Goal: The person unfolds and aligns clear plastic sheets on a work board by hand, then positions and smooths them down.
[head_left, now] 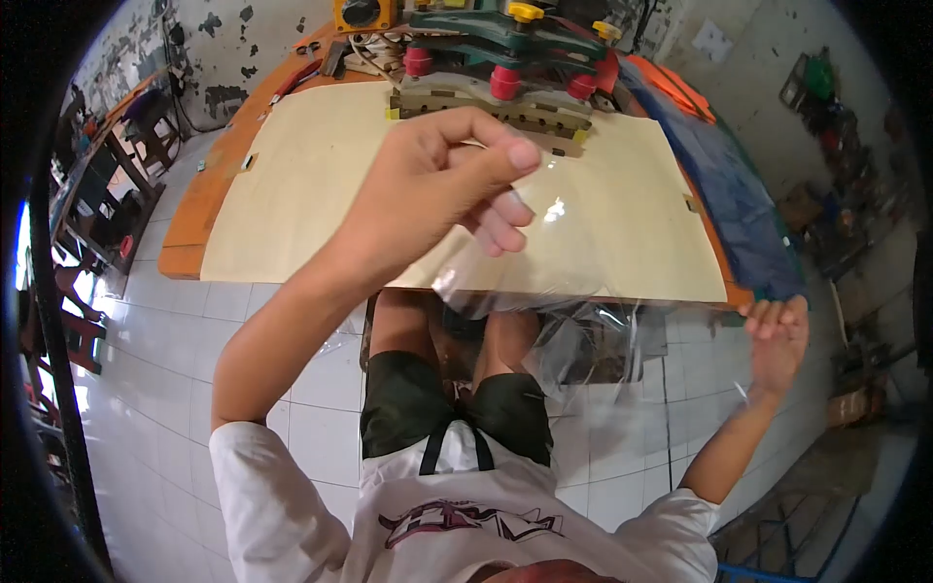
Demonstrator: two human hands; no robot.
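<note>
My left hand [423,185] is raised over the middle of a cream board [292,185], thumb and fingertips pinched together at the edge of a thin clear plastic sheet [583,335]. From there the sheet spreads toward the right and hangs in folds past the board's front edge, above my lap. Out at the front right corner of the table [185,248], my right hand [777,340] has its fingers closed on the other end of the plastic. The film is see-through, so its full outline is hard to make out.
Behind the board stands a green clamp [505,44] with red and yellow knobs. Dark blue plastic [724,185] and an orange piece [671,87] lie along the right side. A red-handled tool [296,80] lies at the back left. Stools [151,126] stand farther left.
</note>
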